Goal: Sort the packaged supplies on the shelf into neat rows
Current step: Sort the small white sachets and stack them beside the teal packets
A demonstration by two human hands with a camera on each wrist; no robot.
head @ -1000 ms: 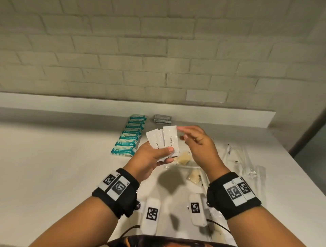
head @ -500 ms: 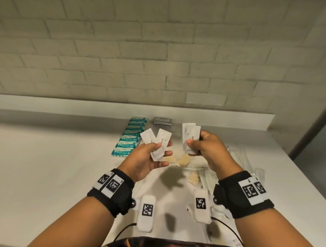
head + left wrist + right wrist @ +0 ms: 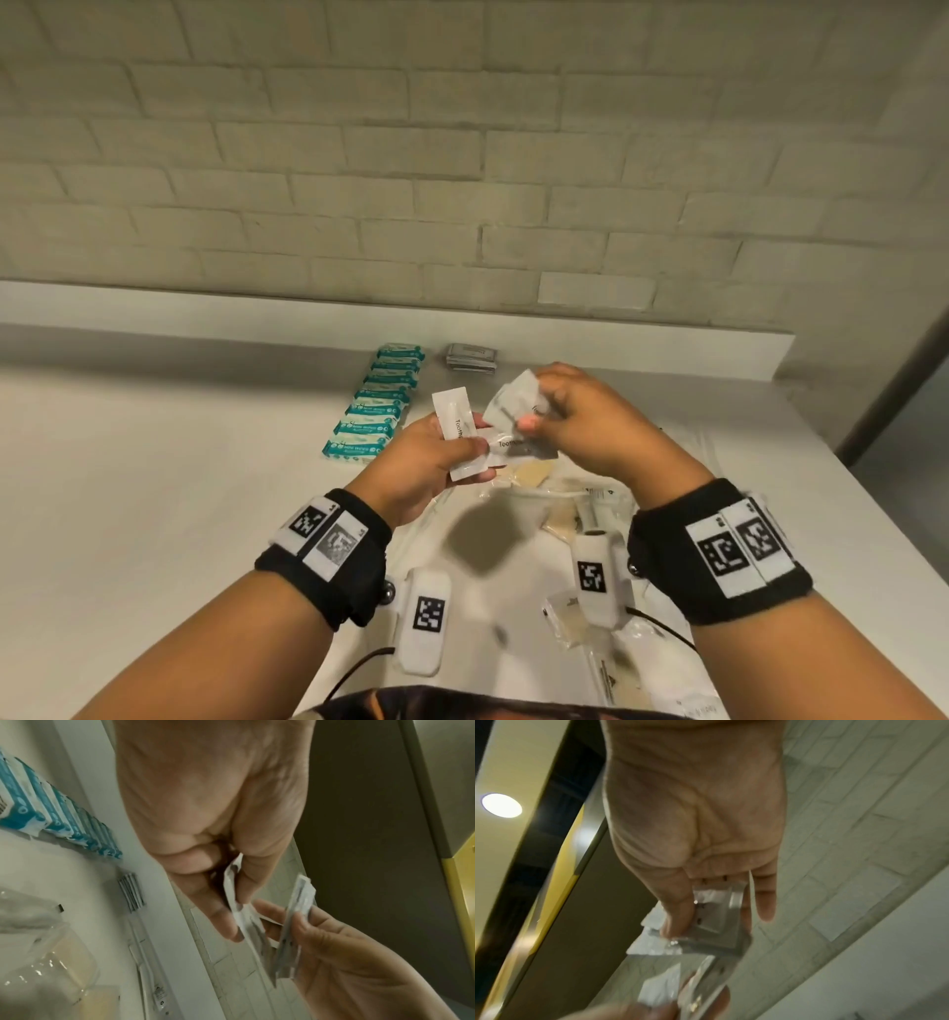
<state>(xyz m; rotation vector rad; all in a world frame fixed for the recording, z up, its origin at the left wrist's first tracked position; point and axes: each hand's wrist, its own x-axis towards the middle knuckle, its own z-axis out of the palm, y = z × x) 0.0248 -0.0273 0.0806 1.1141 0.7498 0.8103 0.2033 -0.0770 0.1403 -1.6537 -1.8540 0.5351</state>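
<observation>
1. Pale painted brick wall rises behind a wide white shelf, which has a raised ledge along its back edge.
2. Both forearms reach over the shelf, each wearing a black wristband with square coded tags.
3. One neat row of teal-and-white packets runs away from the viewer on the shelf, left of the hands.
4. Loose clear-wrapped supplies, some holding tan pads, lie scattered below and right of the hands.
5. Left hand is raised above the shelf, thumb and curled fingers pinching white sachets fanned apart; one shows print starting "Tooth".
6. Right hand is just beside it, fingers bent, pinching more white sachets of the same kind, their edges touching the left hand's set.
7. Small stack of grey packets sits by the ledge, just right of the teal row's far end.
</observation>
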